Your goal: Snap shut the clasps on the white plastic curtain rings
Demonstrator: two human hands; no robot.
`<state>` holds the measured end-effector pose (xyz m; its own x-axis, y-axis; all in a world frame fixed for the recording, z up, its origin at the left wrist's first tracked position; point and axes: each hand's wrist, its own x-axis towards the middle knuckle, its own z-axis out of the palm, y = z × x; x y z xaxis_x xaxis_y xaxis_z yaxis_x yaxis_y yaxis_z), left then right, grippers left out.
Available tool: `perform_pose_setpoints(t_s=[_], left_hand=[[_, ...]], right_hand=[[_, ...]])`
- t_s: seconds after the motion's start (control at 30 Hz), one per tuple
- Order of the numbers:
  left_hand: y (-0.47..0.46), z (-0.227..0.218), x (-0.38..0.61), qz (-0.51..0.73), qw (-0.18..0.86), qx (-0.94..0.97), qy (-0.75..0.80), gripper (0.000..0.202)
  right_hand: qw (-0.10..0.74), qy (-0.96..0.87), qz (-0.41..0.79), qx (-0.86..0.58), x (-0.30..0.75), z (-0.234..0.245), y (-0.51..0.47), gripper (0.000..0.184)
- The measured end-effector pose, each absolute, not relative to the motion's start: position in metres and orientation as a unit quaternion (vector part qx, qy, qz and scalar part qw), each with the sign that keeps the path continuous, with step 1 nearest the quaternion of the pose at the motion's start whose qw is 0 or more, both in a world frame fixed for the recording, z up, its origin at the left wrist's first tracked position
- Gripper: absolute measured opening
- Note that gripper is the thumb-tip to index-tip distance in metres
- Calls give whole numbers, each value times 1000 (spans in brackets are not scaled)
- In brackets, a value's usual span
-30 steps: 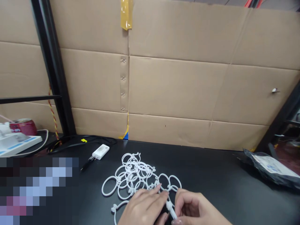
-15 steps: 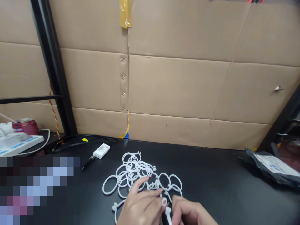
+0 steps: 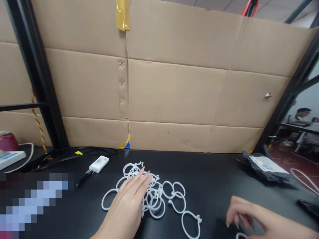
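Note:
A loose heap of white plastic rings with small knobbed clasps [image 3: 154,199] lies on the black table, several overlapping. My left hand [image 3: 132,196] rests over the left part of the heap, fingers stretched out and touching the rings; what is under the palm is hidden. One separate ring [image 3: 191,225] lies to the right of the heap. Away at the lower right, my right hand [image 3: 245,214] hangs low with loosely bent fingers that stand apart. Part of another white ring [image 3: 241,235] shows just below it, cut off by the bottom edge.
Behind the rings stands a cardboard wall [image 3: 171,93] between black metal posts. A white adapter [image 3: 99,164] with a black plug lies left of the heap. At the right are a dark plastic parcel [image 3: 266,167] and a dark flat object [image 3: 309,207]. A person [image 3: 301,116] sits far off.
My hands have moved apart: the left went onto the heap, the right swung far to the right. The ring they worked on together has left that spot. The view has turned rightward.

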<state>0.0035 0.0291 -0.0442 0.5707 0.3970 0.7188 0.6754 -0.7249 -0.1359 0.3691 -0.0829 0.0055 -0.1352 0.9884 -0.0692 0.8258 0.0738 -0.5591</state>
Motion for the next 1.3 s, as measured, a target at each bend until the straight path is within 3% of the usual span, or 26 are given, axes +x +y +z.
perform_pose_setpoints(t_s=[0.1, 0.23, 0.67, 0.87, 1.1, 1.3], left_hand=[[17, -38, 8, -338, 230, -867, -285, 60], [5, -30, 14, -313, 262, -878, -251, 48], [15, -36, 14, -346, 265, -866, -243, 43], [19, -34, 15, -368, 258, -858, -250, 40], [29, -52, 14, -328, 280, -875, -219, 27], [28, -60, 13, -341, 287, -870, -211, 31]], right_hand=[[82, -709, 245, -656, 372, -4, -86, 45], [53, -706, 237, -666, 357, 2, -78, 30], [105, -732, 327, -588, 303, 17, -19, 15], [186, -728, 424, -506, 275, 26, 3, 16], [385, -623, 537, -420, 261, -24, 19, 40], [430, -551, 610, -374, 244, -31, 9, 44]])
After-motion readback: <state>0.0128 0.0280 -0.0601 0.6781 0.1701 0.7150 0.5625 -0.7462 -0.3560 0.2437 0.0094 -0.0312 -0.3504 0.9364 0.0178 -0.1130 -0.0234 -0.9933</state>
